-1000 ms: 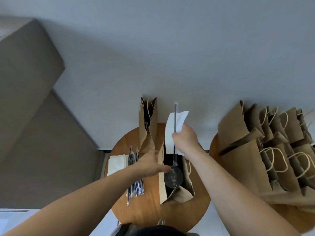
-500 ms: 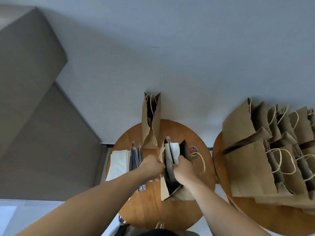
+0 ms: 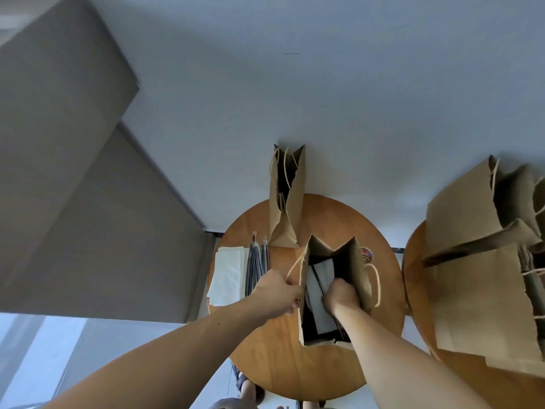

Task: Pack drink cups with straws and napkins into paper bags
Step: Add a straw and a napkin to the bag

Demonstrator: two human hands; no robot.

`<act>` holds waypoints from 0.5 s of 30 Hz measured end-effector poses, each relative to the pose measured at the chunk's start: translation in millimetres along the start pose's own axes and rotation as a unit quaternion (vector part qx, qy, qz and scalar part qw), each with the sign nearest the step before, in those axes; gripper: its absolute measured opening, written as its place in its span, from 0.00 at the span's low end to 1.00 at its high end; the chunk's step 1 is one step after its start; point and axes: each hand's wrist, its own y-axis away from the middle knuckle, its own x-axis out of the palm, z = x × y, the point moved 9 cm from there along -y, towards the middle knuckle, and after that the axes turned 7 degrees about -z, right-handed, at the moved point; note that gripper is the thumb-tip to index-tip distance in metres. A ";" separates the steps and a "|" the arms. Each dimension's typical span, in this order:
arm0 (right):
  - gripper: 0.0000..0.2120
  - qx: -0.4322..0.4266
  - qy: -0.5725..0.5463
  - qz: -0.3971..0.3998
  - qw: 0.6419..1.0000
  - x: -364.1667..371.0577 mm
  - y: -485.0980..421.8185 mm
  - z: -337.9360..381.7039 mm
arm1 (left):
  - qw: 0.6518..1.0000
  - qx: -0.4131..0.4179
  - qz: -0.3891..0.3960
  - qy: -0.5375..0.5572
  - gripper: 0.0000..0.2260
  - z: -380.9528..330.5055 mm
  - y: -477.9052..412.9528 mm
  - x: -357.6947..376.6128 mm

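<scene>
An open brown paper bag (image 3: 358, 267) stands in the middle of the round wooden table (image 3: 283, 358). My left hand (image 3: 278, 292) grips the bag's left rim beside its cord handle. My right hand (image 3: 343, 296) is down inside the bag's mouth, fingers curled round a white napkin (image 3: 320, 276) and a black straw that lies along it. Whether a cup is under them is hidden. A stack of white napkins (image 3: 228, 274) and a bundle of wrapped black straws (image 3: 258, 265) lie at the table's left.
A second, narrower paper bag (image 3: 287, 202) stands at the table's far edge. A small red round thing (image 3: 365, 252) peeks out behind the open bag. Several packed paper bags (image 3: 477, 261) crowd another wooden table (image 3: 413, 273) at the right. The wall is just behind both tables.
My right hand has brought the napkin and straw from above the bag down into it. My left hand moved from the bag's opening to gripping its left rim. The view has shifted closer.
</scene>
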 end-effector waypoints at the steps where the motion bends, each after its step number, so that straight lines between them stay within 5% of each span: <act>1: 0.07 -0.011 0.018 -0.010 1.000 -0.5 1.6 3.2 | 1.000 0.000 -0.001 -0.001 0.06 -0.3 0.3 -0.6; 10: 0.20 -0.030 0.052 0.002 0.998 -20.5 29.7 25.2 | 0.999 0.015 0.005 -0.030 0.10 -6.7 -4.0 6.3; 15: 0.15 -0.197 0.022 -0.091 0.976 -104.5 84.3 73.6 | 0.998 0.046 0.032 -0.038 0.15 -16.3 -2.6 12.0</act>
